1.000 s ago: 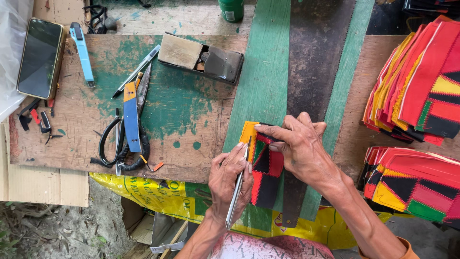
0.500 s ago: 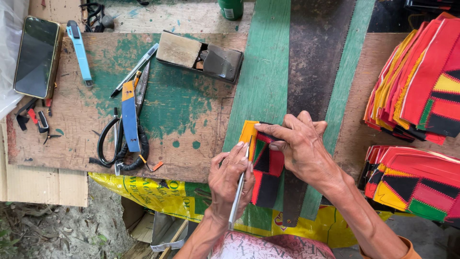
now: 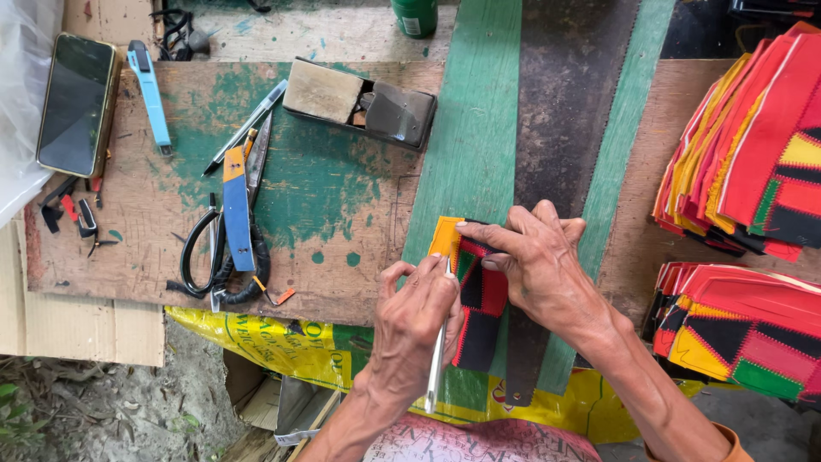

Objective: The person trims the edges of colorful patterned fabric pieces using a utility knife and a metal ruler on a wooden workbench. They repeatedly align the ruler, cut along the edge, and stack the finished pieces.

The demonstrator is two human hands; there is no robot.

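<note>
Left hand grips a slim metal tool, tip at the patchwork piece's 9 o'clock edge; right hand fingers press it flat on the desk

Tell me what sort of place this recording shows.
Likely a makeshift outdoor craft workbench. The left hand holds a thin metal tool to a patchwork fabric piece that the right hand pins on a paint-stained wooden board; scissors lie nearby, and stacks of colourful fabric pieces wait alongside.
</note>
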